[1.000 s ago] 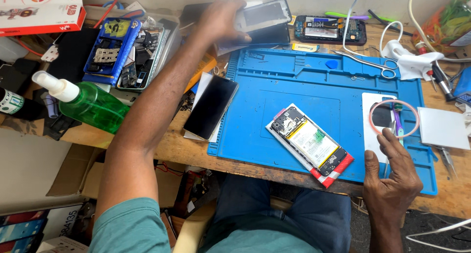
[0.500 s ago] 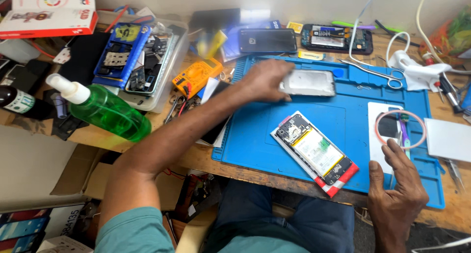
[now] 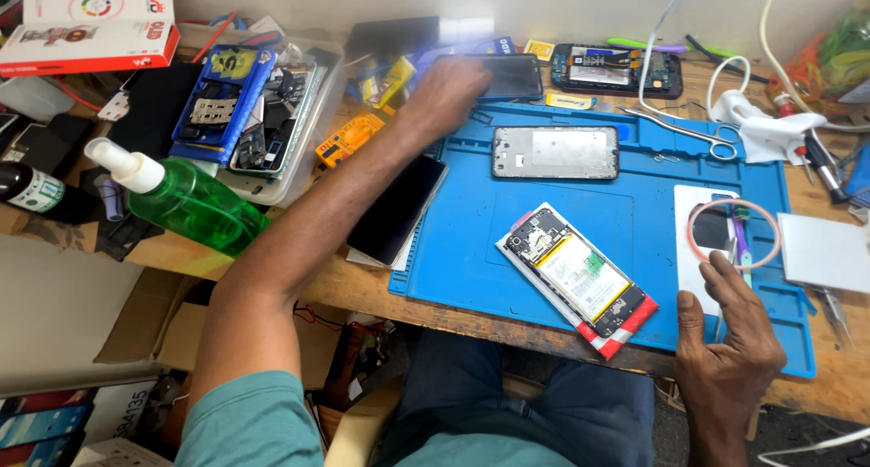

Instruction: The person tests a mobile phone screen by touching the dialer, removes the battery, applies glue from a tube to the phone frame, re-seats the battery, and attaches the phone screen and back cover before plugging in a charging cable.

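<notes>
Dark phone screen (image 3: 503, 76) lies near the bench's far edge beyond the blue mat (image 3: 634, 213), under the left hand (image 3: 449, 91), fingers curled loosely on it; thin, likely fragile, best gripped by its edges. Right hand (image 3: 725, 349) rests spread.

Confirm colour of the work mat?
Blue, seen in the head view: the mat.

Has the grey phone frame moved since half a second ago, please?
Yes. The grey phone frame has left the left hand and now lies flat on the blue mat, beyond the opened phone; that hand has moved further away.
</notes>
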